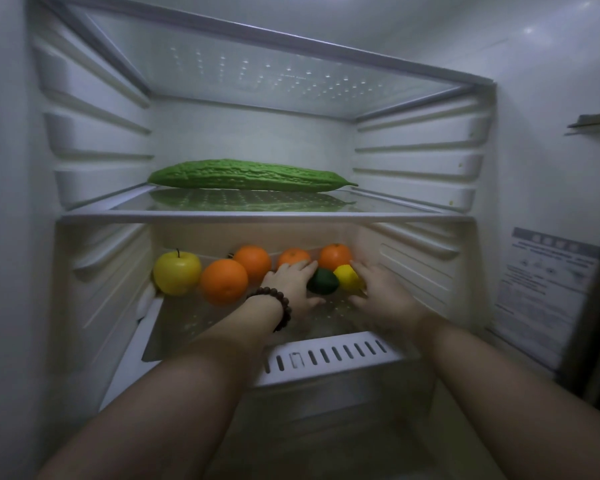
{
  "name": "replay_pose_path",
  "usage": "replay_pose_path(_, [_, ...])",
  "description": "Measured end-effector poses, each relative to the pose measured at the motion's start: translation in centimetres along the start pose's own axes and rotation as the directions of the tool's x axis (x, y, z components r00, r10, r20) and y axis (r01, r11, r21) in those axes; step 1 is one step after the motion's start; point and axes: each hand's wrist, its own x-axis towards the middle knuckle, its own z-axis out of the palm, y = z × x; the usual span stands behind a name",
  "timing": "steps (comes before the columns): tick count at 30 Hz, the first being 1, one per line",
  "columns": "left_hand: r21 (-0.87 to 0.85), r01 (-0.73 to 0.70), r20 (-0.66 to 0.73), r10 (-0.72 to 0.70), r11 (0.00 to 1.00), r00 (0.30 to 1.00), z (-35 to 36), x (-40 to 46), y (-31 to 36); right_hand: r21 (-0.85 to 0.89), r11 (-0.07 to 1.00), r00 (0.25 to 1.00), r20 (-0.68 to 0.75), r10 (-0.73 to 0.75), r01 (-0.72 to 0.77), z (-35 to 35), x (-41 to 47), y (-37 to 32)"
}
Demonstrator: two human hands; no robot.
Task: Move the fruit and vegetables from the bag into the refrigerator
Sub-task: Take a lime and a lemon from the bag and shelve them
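Both my arms reach into the open refrigerator's lower shelf. My left hand, with a bead bracelet on the wrist, lies open beside a dark green lime, fingers touching its left side. My right hand is open just right of a yellow lemon. Neither hand grips anything. Behind them sit several oranges and a yellow apple at the left. A long green bitter gourd lies on the glass shelf above. The bag is out of view.
A ribbed white wall flanks each side of the shelf. A white slotted cover runs along the front below my hands. The top glass shelf holds nothing. A label sticker is on the right wall.
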Motion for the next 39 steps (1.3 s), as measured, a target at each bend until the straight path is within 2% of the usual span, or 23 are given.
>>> replay_pose_path(3, [-0.034, 0.020, -0.047, -0.022, 0.999, 0.999, -0.9, -0.8, 0.3, 0.061, 0.998, 0.999, -0.035, 0.004, -0.002, -0.1, -1.6, -0.5])
replay_pose_path(10, [-0.010, 0.041, -0.191, -0.042, 0.999, 0.981, -3.0, -4.9, 2.2, 0.045, 0.995, 0.991, -0.098, -0.089, 0.094, -1.1, -5.7, -1.7])
replay_pose_path(14, [-0.001, 0.084, -0.315, -0.081, 0.996, 0.946, -3.5, -9.1, 3.7, 0.083, 0.996, 0.996, -0.082, -0.036, 0.043, -2.3, -8.3, -3.3])
replay_pose_path(17, [-0.034, 0.153, -0.401, -0.154, 0.988, 0.903, -3.4, -12.5, 5.3, 0.114, 0.990, 0.990, -0.119, -0.072, 0.086, -3.5, -11.6, -4.4])
replay_pose_path(22, [-0.077, 0.215, -0.383, -0.228, 0.974, 0.895, -3.5, -19.8, 8.6, 0.152, 0.984, 0.986, -0.150, -0.073, 0.096, -4.7, -18.4, -5.4])
replay_pose_path(26, [-0.058, 0.270, -0.480, -0.264, 0.961, 0.836, -2.9, -25.5, 12.2, 0.187, 0.979, 0.986, -0.158, -0.052, 0.082, -6.0, -24.4, -6.0])
replay_pose_path(34, [-0.074, 0.320, -0.471, -0.316, 0.944, 0.823, -2.7, -35.4, 17.5, 0.319, 0.940, 0.989, -0.117, -0.085, 0.119, -8.2, -33.6, -5.8])
replay_pose_path(39, [-0.053, 0.367, -0.422, -0.354, 0.929, 0.834, -3.1, -40.0, 19.3, 0.290, 0.946, 0.985, -0.127, -0.114, 0.147, -9.2, -38.0, -6.0])
